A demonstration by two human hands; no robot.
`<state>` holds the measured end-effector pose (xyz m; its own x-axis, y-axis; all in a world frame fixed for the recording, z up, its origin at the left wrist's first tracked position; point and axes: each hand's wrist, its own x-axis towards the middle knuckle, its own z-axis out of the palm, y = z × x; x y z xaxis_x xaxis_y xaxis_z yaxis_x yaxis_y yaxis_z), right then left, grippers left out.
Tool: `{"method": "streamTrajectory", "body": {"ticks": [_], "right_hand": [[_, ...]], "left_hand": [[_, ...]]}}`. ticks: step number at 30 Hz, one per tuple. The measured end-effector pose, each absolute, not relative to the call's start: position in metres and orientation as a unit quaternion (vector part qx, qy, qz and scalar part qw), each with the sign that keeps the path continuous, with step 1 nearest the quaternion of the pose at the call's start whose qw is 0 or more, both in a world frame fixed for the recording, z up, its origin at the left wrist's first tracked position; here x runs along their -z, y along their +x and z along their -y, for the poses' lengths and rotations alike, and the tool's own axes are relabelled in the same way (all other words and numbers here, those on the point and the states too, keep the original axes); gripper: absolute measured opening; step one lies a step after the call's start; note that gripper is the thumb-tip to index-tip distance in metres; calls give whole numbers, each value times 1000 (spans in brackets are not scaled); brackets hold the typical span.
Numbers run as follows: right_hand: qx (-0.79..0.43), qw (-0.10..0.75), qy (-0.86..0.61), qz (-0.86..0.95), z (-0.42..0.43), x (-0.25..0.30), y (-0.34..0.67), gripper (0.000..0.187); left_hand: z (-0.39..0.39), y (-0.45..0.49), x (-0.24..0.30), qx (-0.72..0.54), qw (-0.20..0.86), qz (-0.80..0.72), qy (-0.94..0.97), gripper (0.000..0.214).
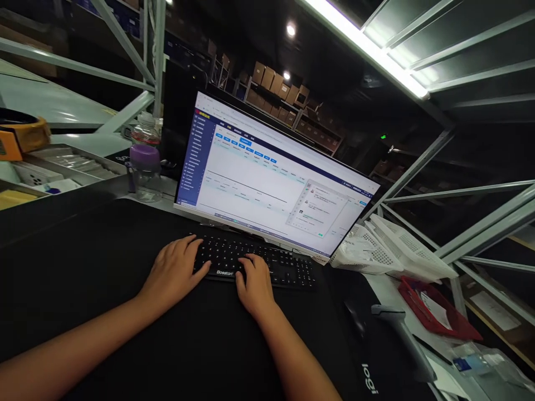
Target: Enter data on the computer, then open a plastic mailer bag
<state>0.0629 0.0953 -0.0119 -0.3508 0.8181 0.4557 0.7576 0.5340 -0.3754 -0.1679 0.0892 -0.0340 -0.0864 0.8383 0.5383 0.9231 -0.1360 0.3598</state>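
My left hand (175, 271) rests on the left end of a black keyboard (288, 267), fingers spread over the keys. My right hand (256, 283) lies on the keyboard's middle, fingers stretched onto the keys. Neither hand holds anything. Behind the keyboard stands a lit monitor (267, 178) showing a white software page with a small chat window at its right. Keyboard and forearms lie on a large black desk mat (104, 278).
A clear bottle with a purple lid (145, 167) stands left of the monitor. White plastic baskets (384, 250), a red tray (438, 314) and a grey handheld scanner (401, 334) sit at the right. A black mouse (355, 317) lies beside them. Metal shelving surrounds the desk.
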Motion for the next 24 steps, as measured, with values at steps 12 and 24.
{"method": "streamTrajectory", "body": {"ticks": [12,24], "right_hand": [[-82,374,-514,768,-109,10,73,37],[-83,342,-529,772,-108,4,60,48]], "left_hand": [[-91,-171,32,282,95,665,-685,66],[-89,-161,39,341,96,597,-720,55]]}}
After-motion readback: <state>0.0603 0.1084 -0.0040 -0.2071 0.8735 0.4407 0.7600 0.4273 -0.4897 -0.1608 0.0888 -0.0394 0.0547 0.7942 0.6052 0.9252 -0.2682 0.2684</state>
